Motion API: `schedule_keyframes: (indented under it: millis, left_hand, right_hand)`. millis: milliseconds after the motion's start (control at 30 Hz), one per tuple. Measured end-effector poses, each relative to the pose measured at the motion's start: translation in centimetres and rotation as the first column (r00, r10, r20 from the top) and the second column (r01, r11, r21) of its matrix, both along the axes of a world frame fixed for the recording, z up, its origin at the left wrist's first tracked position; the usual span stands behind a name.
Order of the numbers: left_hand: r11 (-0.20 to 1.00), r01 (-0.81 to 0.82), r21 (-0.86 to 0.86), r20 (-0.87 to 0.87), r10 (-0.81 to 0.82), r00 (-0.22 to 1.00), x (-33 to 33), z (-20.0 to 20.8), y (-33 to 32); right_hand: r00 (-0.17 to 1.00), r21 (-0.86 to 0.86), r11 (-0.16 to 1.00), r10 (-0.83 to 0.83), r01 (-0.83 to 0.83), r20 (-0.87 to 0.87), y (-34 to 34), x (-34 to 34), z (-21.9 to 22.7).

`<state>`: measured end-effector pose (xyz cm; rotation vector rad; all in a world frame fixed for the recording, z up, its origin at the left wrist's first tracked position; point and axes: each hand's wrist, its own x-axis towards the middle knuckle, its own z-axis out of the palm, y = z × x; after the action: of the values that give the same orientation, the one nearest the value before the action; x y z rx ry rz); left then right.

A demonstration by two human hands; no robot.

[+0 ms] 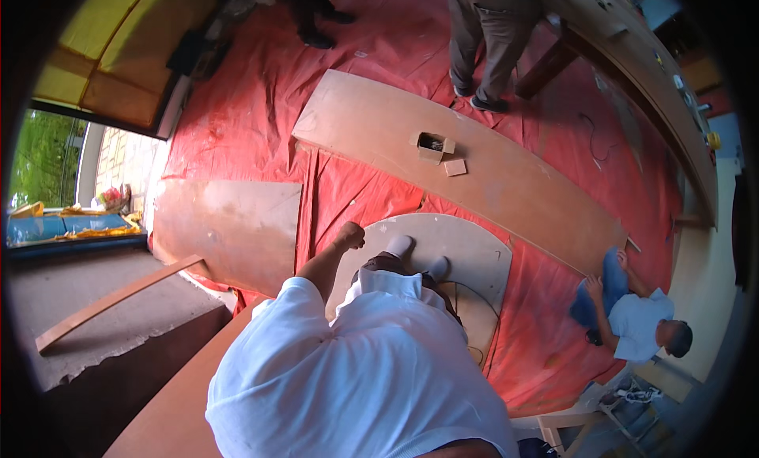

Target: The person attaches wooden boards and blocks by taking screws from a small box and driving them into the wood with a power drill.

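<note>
My left hand is curled narrow, nothing visible in it; my right is hidden — grip undeterminable. The rounded board lies beneath my feet, the long panel beyond — laid flat, none visibly fastened; remaining work unclear.

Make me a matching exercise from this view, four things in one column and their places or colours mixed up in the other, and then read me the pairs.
Things
1. Small open box
2. Wooden strip
3. Floor sheeting
4. Round-edged panel

Places or colours
A. Red and wrinkled
B. Under the camera wearer's feet
C. On the long wooden panel
D. Partly over the grey ledge at the left

Pairs: 1-C, 2-D, 3-A, 4-B
</note>
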<state>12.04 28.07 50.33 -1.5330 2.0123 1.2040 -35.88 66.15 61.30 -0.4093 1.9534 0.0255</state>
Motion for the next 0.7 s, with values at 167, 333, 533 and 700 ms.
schedule_keyframes:
  millis: [167, 333, 533, 700]
  left_hand:
    - [0.995, -0.05, 0.082, -0.051, 0.054, 0.997, -1.6, 1.5, 1.4]
    - [0.842, 0.509, -0.18, 0.129, -0.493, 0.86, -3.3, 0.2, 0.7]
    - [0.983, 0.17, 0.075, 0.005, -0.171, 0.985, -4.3, 0.7, 0.4]
    - [0.997, 0.012, 0.081, -0.075, -0.006, 0.997, -3.3, 0.6, 0.9]
  right_hand:
    - [0.999, -0.016, 0.999, -0.035, 0.035, 0.007, 1.4, -0.1, -1.0]
    - [0.999, -0.041, 0.998, -0.041, 0.041, 0.013, 0.9, -0.1, -2.5]
    - [0.996, -0.034, 0.996, -0.086, 0.086, 0.006, 0.1, 0.5, -3.7]
    - [0.994, -0.047, 0.992, -0.113, 0.113, 0.011, 0.4, 1.0, -4.1]
